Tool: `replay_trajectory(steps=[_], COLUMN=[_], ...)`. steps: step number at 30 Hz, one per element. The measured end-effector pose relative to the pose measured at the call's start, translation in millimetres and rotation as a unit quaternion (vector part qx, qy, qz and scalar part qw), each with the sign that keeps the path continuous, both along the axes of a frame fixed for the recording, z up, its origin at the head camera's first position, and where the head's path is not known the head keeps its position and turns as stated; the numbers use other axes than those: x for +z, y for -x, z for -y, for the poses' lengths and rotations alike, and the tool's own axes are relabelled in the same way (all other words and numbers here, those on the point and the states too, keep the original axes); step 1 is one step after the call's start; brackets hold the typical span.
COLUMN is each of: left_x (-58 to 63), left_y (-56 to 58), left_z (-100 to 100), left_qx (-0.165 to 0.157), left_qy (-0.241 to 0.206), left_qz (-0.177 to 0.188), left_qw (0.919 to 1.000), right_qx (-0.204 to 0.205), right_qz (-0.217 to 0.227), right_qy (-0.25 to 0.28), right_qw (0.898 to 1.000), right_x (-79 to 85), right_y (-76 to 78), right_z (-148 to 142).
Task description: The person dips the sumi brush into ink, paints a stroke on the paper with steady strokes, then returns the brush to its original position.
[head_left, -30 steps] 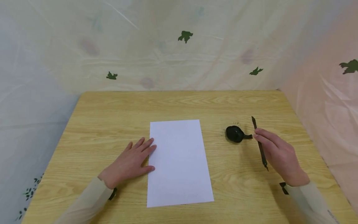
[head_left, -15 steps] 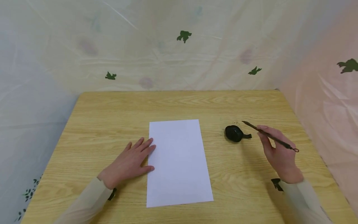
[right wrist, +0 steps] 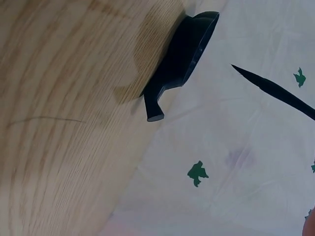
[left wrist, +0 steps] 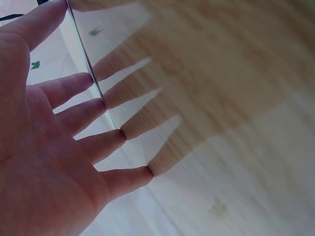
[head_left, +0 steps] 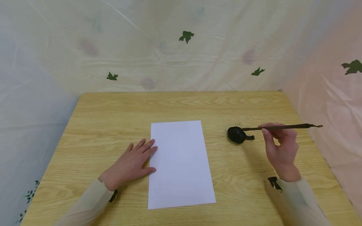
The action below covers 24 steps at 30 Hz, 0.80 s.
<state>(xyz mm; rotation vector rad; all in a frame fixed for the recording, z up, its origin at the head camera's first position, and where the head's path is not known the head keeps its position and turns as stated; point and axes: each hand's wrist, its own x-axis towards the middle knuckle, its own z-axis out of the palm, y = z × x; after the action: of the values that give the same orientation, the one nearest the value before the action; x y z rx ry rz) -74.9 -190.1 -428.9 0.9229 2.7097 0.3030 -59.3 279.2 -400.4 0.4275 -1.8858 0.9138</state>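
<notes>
My right hand pinches a dark writing brush between thumb and fingers. In the head view the brush lies nearly level, its tip pointing left at the small black ink dish and its hanging loop out to the right. The right wrist view shows the pointed brush tip apart from the handled dish. With fingers spread and straight, my left hand rests flat on the table, its fingertips on the left edge of a blank white sheet of paper.
A wood-grain table carries everything, with small dark specks behind the dish. Pale curtains with green bird shapes stand at the back and both sides.
My right hand has turned the brush from nearly upright, with its tip down or up unclear at first, to almost level with the tip toward the dish. The left hand stays still.
</notes>
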Motion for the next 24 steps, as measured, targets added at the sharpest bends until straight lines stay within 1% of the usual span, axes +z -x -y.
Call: replay_trajectory(steps=[4,7,9,13,15,16,20,24], left_x=[-0.1,-0.5,-0.6,-0.8,-1.0,-1.1,-1.7,-2.8], left_y=[0.3,0.0,-0.4,-0.3,-0.1,0.1,0.9,1.2], left_z=[0,0,0,1,1,1,1,1], left_qx=[-0.002,-0.001,-0.001,-0.001,-0.001,0.0,-0.002,-0.003], left_qy=[-0.003,-0.006,-0.008,-0.008,-0.008,-0.007,-0.005,-0.003], left_qz=[-0.002,-0.002,0.0,0.0,0.0,0.0,-0.001,-0.002], left_qw=[1.0,1.0,1.0,1.0,1.0,1.0,1.0,1.0], right_qx=[0.029,0.06,0.077,0.112,0.122,0.127,0.13,0.131], right_qz=[0.007,0.027,0.045,0.079,0.091,0.096,0.116,0.132], right_qy=[0.049,0.102,0.139,0.214,0.241,0.253,0.279,0.289], right_qw=[0.998,0.993,0.986,0.967,0.958,0.954,0.944,0.939], right_x=[-3.1,-4.1,-4.4,-5.9,-7.2,-8.2,-12.4,-16.8], right_y=[4.7,7.2,8.5,11.6,13.3,14.4,18.7,23.0], right_z=[-1,-3,-5,-9,-10,-11,-12,-12])
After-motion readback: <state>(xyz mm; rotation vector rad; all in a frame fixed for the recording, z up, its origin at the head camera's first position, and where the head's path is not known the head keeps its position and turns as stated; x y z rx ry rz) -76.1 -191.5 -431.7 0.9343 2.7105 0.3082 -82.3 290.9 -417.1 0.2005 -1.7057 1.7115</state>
